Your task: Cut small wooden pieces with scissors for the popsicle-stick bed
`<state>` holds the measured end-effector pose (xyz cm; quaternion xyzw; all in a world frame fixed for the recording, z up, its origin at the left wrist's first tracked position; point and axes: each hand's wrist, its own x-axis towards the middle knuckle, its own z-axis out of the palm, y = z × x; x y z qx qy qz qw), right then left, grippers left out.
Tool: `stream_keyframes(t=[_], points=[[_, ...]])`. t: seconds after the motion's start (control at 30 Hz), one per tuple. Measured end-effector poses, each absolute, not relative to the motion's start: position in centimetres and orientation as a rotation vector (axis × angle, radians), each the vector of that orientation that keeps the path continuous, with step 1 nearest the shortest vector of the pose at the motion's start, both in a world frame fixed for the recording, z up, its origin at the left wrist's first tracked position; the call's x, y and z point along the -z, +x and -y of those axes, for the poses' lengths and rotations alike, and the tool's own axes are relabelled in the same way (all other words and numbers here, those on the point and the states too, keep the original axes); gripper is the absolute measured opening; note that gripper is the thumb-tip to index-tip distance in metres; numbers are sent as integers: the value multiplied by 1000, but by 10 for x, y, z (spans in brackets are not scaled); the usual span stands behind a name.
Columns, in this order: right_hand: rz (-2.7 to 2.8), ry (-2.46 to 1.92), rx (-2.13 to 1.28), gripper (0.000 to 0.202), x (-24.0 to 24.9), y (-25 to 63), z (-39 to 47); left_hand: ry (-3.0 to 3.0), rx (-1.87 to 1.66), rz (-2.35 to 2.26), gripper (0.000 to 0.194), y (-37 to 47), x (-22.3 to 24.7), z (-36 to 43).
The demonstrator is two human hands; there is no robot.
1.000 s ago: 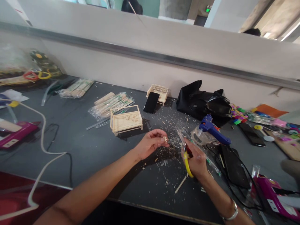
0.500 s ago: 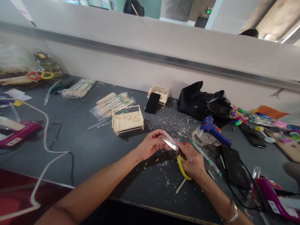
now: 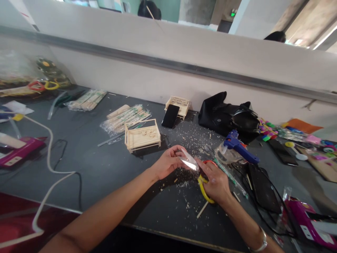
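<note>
My right hand grips a pair of scissors by its yellow and red handles, blades pointing left. The blades stand a little apart, right at the fingertips of my left hand. Those left fingers are pinched together; whatever small piece they hold is hidden by the fingers and blades. Beyond my left hand stands a small model bed frame of wooden sticks, with little bits on its top. Farther back, a second stick model has a black phone leaning against it. Wood chips lie scattered around the scissors.
A blue glue gun rests over a clear dish, beside a black bag. Packs of wooden sticks lie at left. A white cable crosses the left side. Black phones, cables and a magenta power strip are at right.
The scissor blades have opened slightly and shifted a little at my left fingertips. Both hands stay in nearly the same place; the whole view has shifted slightly.
</note>
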<state>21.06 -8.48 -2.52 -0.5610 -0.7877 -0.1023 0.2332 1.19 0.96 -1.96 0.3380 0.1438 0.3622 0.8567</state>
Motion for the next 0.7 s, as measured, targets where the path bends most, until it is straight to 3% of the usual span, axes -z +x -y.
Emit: stream_keyframes(t=[0.37,0.7], points=[[2199,-1518,425,57,24,211,82,744,-718,-340,38,9,21,-13],[2203,-1564,401,63,26,212,82,755,-686,-303,40,7,22,-13]])
